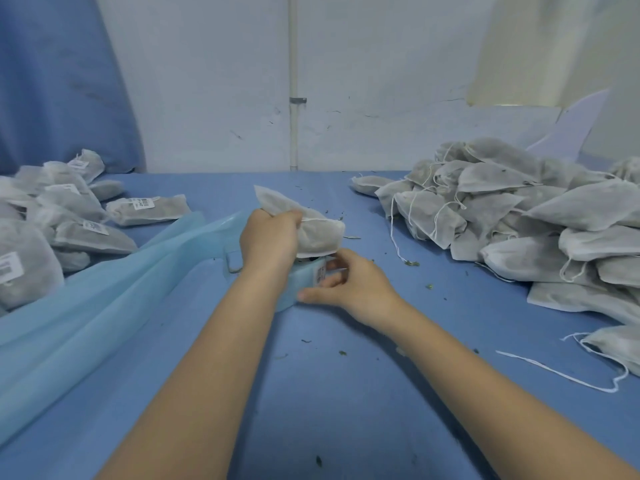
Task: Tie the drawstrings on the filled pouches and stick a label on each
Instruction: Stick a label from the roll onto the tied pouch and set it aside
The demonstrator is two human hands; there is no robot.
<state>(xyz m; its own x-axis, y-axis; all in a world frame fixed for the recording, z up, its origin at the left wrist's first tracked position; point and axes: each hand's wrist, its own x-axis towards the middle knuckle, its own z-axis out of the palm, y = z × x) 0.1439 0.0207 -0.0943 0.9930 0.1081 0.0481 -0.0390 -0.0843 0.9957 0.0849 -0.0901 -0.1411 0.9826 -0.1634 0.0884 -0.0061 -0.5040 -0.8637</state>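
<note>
While our left hand (268, 237) grips the filled pouch (311, 225) at table centre, lifted to clear the label roll (304, 282) beneath, our right hand (341, 282) pinches a label (321, 273), unlabelled pile (526, 216) at two o'clock, labelled pile (59, 216) at ten.

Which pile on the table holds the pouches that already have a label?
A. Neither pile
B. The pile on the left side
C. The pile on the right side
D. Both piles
B: the pouches in the left pile carry white printed labels, while those in the right pile show loose white drawstrings and no visible label.
</note>
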